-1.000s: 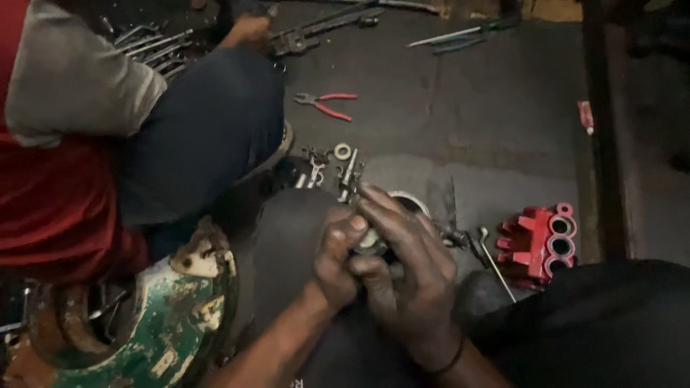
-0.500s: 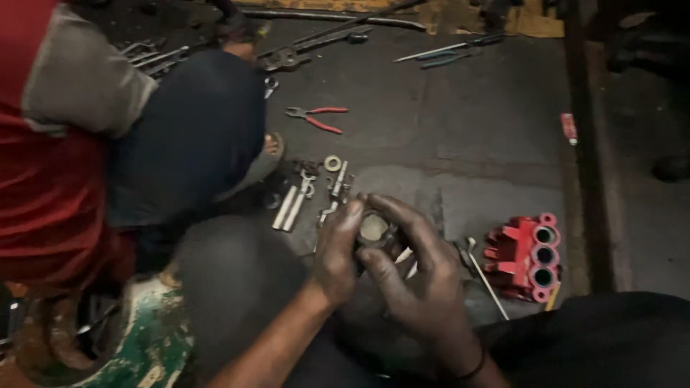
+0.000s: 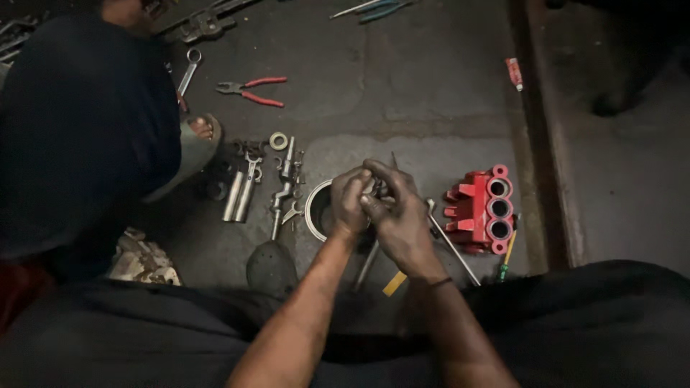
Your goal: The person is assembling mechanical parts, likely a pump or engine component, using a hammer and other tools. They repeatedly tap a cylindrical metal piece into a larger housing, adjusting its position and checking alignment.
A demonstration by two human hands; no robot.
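My left hand (image 3: 350, 203) and my right hand (image 3: 399, 212) are pressed together over a small metal part (image 3: 374, 189), which the fingers almost wholly hide. Both hands grip it above a round metal bowl (image 3: 314, 208) on the dark floor. A red block with three round bores (image 3: 483, 208) lies just right of my right hand. Thin metal rods (image 3: 453, 248) lie under and beside my right wrist.
Another person in dark trousers crouches at the left, a sandalled foot (image 3: 199, 136) on the floor. Metal tubes (image 3: 241, 190), a white ring (image 3: 278, 141), red-handled pliers (image 3: 251, 88), a wrench (image 3: 188, 68) and a screwdriver (image 3: 506, 259) lie around. A raised rail (image 3: 535, 129) runs at the right.
The view has shifted, so the hands sit more centrally and the crouching person's upper body has left the frame. Both hands stay closed on the small part, now bunched tighter.
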